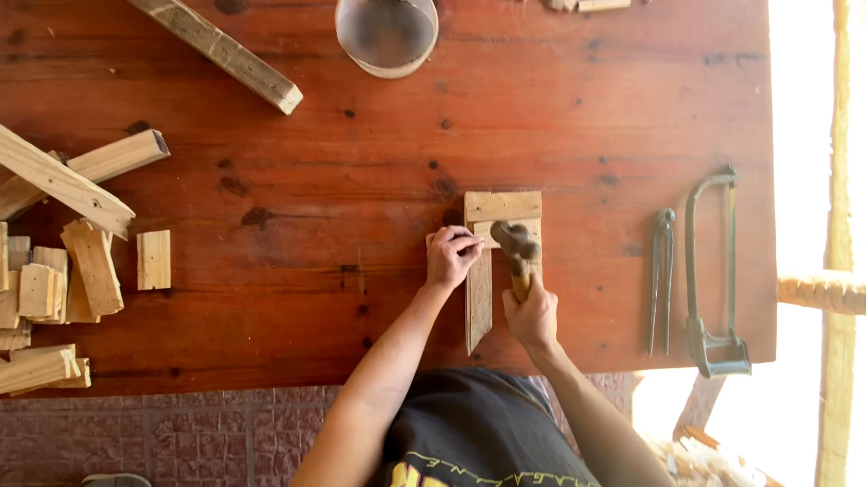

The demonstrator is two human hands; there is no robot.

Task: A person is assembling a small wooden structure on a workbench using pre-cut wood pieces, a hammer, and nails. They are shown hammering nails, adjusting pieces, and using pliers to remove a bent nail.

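You are gripping the wooden handle of a hammer (pixel 516 245) in your right hand (pixel 532 316), fingers wrapped tight around it, with the dark metal head resting over the short crosspiece of a small wooden assembly (pixel 478 298). That assembly is lying near the middle of the reddish worktop (pixel 361 135), close to its near edge: a long narrow strip running toward you and shorter pieces set across its far end. Your left hand (pixel 451 257) is pinching something small against the wood just beside the hammer head; it is too small to make out. To your right, pincers (pixel 662 280) and a hacksaw (pixel 711 271) are lying side by side, well apart from the work. To your left, offcuts (pixel 54 280) are sitting in a loose pile. A pale round container (pixel 386 36) is standing at the far edge.
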